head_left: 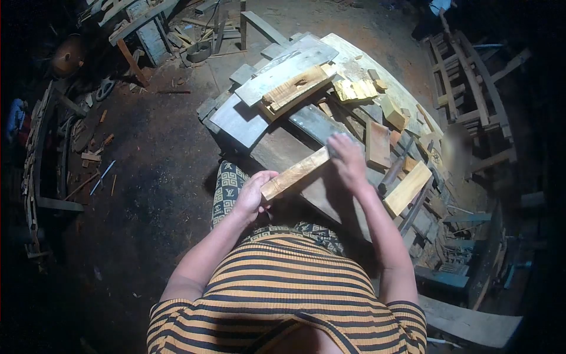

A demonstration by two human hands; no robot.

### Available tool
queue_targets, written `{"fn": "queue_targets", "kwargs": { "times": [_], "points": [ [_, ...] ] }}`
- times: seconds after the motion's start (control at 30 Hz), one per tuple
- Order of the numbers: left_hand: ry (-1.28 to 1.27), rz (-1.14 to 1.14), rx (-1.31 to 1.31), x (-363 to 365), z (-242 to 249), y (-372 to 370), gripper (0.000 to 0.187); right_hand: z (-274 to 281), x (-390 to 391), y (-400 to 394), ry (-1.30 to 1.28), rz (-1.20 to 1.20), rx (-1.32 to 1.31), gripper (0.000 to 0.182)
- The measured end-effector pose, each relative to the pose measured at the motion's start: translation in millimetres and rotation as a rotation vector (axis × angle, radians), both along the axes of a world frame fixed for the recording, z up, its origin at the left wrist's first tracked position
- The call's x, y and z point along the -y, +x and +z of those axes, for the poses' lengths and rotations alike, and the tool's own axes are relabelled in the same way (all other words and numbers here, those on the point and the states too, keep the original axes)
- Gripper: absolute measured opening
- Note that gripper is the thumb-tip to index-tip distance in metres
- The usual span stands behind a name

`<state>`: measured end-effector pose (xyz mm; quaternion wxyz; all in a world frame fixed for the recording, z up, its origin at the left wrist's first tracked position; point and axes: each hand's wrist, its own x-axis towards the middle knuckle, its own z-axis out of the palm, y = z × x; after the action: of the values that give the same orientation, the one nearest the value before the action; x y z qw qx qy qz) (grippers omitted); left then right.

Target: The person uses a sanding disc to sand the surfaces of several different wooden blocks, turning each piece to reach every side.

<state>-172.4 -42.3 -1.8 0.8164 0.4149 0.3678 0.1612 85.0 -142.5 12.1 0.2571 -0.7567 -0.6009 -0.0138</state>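
A light-coloured wooden block (296, 173), long and rectangular, slants across in front of my body above the workbench's near edge. My left hand (254, 193) is closed around its near left end, with the thumb along the upper side. At the far right end, my right hand (348, 158) is bent over the block, its fingers curled at the end. The undersides of the fingers are hidden. Just beyond the block lies a dark flat board (321, 127) on the bench, and a shallow wooden piece (377, 144) rests right of my right hand.
The bench carries a hollowed wooden piece (298, 88), a yellow block (355, 90), a pale plank (408, 189) and several offcuts. Wooden frames (466, 88) stand on the right. Scrap wood (91, 157) litters the dark floor (153, 206) at left.
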Motion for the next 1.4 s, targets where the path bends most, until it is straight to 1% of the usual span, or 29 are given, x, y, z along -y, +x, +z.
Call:
{"fn": "queue_targets", "kwargs": {
  "times": [0.07, 0.13, 0.17, 0.2, 0.23, 0.27, 0.3, 0.33, 0.4, 0.43, 0.47, 0.5, 0.57, 0.67, 0.73, 0.77, 0.8, 0.83, 0.87, 0.9, 0.93, 1.0, 1.07, 1.1, 1.13, 1.17, 1.23, 1.33, 1.4],
  "points": [
    [0.023, -0.012, 0.008, 0, -2, -1, 0.03, -8, 0, 7, 0.045, -0.056, 0.009, 0.041],
    [0.043, -0.019, 0.012, -1, 0, 0, 0.03, -2, -4, -19, 0.051, -0.059, -0.001, 0.036],
    [0.03, -0.008, 0.001, 0, 4, 1, 0.03, 1, -6, -41, 0.156, 0.098, 0.025, 0.036],
    [0.016, 0.001, -0.012, 2, 5, 2, 0.031, 27, -9, -66, 0.059, 0.286, -0.035, 0.04],
    [0.013, 0.0, -0.018, 6, 1, 5, 0.031, 51, -3, -103, 0.063, 0.353, -0.099, 0.039],
    [-0.034, 0.125, 0.015, 8, -7, 11, 0.031, 41, 2, -122, 0.126, 0.435, 0.026, 0.039],
    [-0.079, 0.248, 0.049, 9, -7, 14, 0.031, 49, 10, -135, 0.095, 0.478, 0.001, 0.042],
    [-0.076, 0.245, 0.046, 7, -5, 11, 0.031, 47, 8, -130, 0.098, 0.475, -0.001, 0.042],
    [-0.03, 0.044, 0.012, 4, 1, 1, 0.031, 36, 2, -103, 0.03, 0.465, 0.041, 0.045],
    [-0.003, 0.01, 0.011, 3, 4, 0, 0.031, 17, -3, -73, 0.032, 0.389, -0.016, 0.042],
    [-0.004, 0.009, 0.014, 3, 3, -1, 0.031, 10, -1, -46, 0.11, 0.264, 0.039, 0.042],
    [-0.006, 0.002, 0.012, 3, 0, -1, 0.031, 2, 3, -20, 0.009, 0.117, 0.01, 0.053],
    [-0.005, -0.012, 0.013, 3, 0, 0, 0.032, -2, 1, 17, -0.059, -0.09, 0.012, 0.041],
    [-0.043, -0.033, 0.035, 5, 4, -1, 0.035, -18, -5, 23, 0.039, -0.139, -0.051, 0.041],
    [-0.152, -0.041, 0.096, 7, 8, -2, 0.041, -11, -7, -2, 0.104, -0.178, -0.031, 0.039],
    [-0.172, -0.094, 0.092, 7, 13, -3, 0.048, -7, -9, -20, 0.158, -0.09, 0.068, 0.035],
    [-0.172, -0.097, 0.088, 7, 11, -3, 0.048, 16, -10, -47, 0.18, 0.084, -0.019, 0.029],
    [-0.282, -0.116, 0.119, 6, 6, -4, 0.049, 22, -14, -72, 0.257, 0.194, 0.078, 0.026],
    [-0.391, -0.136, 0.15, 5, 0, -4, 0.05, 39, -9, -100, 0.212, 0.33, -0.056, 0.03],
    [-0.5, -0.059, 0.223, 4, -11, -4, 0.047, 45, -5, -122, 0.228, 0.433, -0.067, 0.037],
    [-0.599, 0.265, 0.012, 14, 27, 17, 0.042, 33, 1, -134, 0.221, 0.531, -0.052, 0.041],
    [-0.803, 0.259, 0.056, 10, 37, 18, 0.044, 30, 8, -135, 0.118, 0.597, -0.056, 0.044],
    [-0.739, -0.242, 0.49, 0, -29, -8, 0.049, 16, -8, -107, 0.209, 0.511, -0.031, 0.04],
    [-0.728, -0.216, 0.381, 0, -26, -8, 0.053, 18, -14, -87, 0.172, 0.403, -0.023, 0.035],
    [-0.726, -0.217, 0.382, 1, -20, -8, 0.053, -2, -21, -58, 0.282, 0.333, 0.013, 0.035],
    [-0.739, -0.198, 0.355, 2, -13, -8, 0.053, -23, -22, -29, 0.18, 0.194, -0.017, 0.037],
    [-0.758, -0.18, 0.326, 4, -7, -6, 0.054, -22, -25, 5, 0.075, -0.011, -0.237, 0.038],
    [-0.741, -0.189, 0.35, 4, -5, -5, 0.054, -31, -31, 5, 0.138, -0.12, -0.149, 0.031],
    [-0.771, -0.227, 0.441, 2, -8, -4, 0.054, -15, -30, -31, 0.122, 0.048, -0.14, 0.026]
  ]
}}
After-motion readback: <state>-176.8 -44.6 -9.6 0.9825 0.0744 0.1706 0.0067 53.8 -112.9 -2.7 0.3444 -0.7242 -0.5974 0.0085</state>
